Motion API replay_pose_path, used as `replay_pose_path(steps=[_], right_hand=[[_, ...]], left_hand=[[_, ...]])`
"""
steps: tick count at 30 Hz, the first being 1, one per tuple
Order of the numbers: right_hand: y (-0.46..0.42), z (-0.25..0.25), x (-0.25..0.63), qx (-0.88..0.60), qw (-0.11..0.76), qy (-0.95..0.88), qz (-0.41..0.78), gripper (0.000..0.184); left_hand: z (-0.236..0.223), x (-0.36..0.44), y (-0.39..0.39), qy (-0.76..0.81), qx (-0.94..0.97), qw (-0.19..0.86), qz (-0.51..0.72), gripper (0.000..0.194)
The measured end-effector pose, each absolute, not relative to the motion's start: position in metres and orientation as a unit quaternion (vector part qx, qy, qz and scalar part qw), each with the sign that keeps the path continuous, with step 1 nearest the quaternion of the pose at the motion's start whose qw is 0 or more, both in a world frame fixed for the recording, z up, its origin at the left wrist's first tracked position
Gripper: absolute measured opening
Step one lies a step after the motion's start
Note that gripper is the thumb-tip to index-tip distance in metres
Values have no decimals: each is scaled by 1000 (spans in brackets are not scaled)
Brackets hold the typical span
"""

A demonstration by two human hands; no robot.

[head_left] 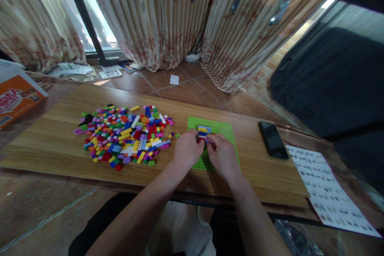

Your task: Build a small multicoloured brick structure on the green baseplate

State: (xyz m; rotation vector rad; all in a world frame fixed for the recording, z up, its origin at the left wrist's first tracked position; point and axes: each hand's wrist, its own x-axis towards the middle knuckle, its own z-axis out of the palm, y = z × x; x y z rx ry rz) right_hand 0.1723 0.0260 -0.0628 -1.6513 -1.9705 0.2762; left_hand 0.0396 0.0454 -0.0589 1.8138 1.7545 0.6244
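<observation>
A green studded baseplate [226,126] lies on the wooden board, under both my hands. On it stands a small build of toy bricks [204,130] in yellow, light blue, dark blue, white and red. My left hand [186,149] is closed at the build's left side, its fingertips pressed against the bricks. From the right, my right hand [223,155] pinches at the near edge of the build, where a tiny purple brick [207,140] shows at the fingertips. My fingers partly cover the near side of the build.
A wide heap of loose, many-coloured toy bricks [126,136] spreads left of the baseplate. On the right lie a black phone [273,140] and a printed sheet [330,188]. An orange and white package [19,98] stands at the far left. Curtains [168,20] hang beyond the wooden board [249,172].
</observation>
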Motion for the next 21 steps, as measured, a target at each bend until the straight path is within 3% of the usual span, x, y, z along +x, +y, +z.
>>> replay_pose_path(steps=[21], right_hand=[[28, -61, 172, -613, 276, -733, 105, 23]], left_hand=[[-59, 42, 43, 653, 679, 245, 229, 18]])
